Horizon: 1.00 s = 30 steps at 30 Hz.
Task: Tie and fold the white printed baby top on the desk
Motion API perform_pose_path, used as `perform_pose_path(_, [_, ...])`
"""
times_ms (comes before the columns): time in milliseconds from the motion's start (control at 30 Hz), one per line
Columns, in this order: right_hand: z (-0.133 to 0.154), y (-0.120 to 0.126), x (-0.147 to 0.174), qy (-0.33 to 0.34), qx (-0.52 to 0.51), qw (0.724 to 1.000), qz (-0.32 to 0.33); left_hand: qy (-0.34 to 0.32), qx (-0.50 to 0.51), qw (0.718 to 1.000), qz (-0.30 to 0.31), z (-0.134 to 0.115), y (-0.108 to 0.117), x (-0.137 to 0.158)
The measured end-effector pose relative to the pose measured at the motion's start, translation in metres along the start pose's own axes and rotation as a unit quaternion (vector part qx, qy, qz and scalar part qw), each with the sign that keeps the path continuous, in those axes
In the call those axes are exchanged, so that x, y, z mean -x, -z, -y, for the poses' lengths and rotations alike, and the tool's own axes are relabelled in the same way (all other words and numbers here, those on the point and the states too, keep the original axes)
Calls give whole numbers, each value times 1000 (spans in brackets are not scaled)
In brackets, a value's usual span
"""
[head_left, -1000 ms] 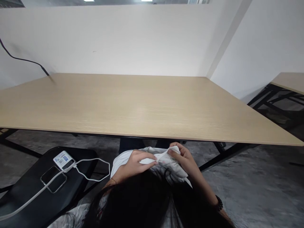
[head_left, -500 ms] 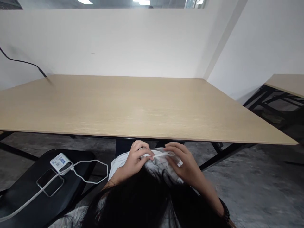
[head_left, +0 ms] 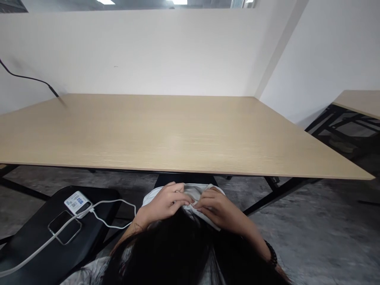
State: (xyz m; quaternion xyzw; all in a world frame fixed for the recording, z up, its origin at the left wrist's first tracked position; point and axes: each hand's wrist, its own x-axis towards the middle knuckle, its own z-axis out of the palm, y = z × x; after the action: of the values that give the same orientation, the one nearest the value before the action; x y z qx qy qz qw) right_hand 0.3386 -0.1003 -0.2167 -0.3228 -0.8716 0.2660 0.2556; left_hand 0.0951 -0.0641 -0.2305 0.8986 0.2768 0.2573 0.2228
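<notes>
Both my hands are close together over my lap, just below the table's near edge. My left hand (head_left: 171,201) is closed, its thumb and fingertips pinching a gathered bit of white cloth (head_left: 194,190), which looks like part of a garment. From the other side my right hand (head_left: 216,206) pinches the same cloth, its fingertips almost touching the left ones. The cloth is bunched between them and spreads over my lap. Dark hair hides its lower part, and anything small between the fingertips cannot be made out.
A wooden-topped table (head_left: 178,134) stands in front against a white partition (head_left: 148,51). On the left, a black chair (head_left: 95,233) bears a white device with a label (head_left: 77,204), a phone (head_left: 64,227) and a white cable (head_left: 44,244). A second table (head_left: 360,102) is at right.
My right hand has moved left and down towards my left hand, and its fingers have closed. The thin white strip that stretched between the hands no longer shows.
</notes>
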Motion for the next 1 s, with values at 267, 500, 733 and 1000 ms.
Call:
perform_pose_path(267, [-11, -8, 2, -4, -7, 996, -92, -44, 32, 998, 39, 9, -4, 1])
perform_pose_path(500, [-11, -10, 1, -4, -44, 995, -84, -11, 31, 999, -37, 7, -15, 4])
perform_pose_path(733, [-10, 2, 5, 14, -93, 996, -11, 30, 43, 999, 2, 3, -20, 4])
perform_pose_path(1000, [-12, 21, 15, 47, -210, 974, 63, 70, 173, 977, 106, 5, 1, 1])
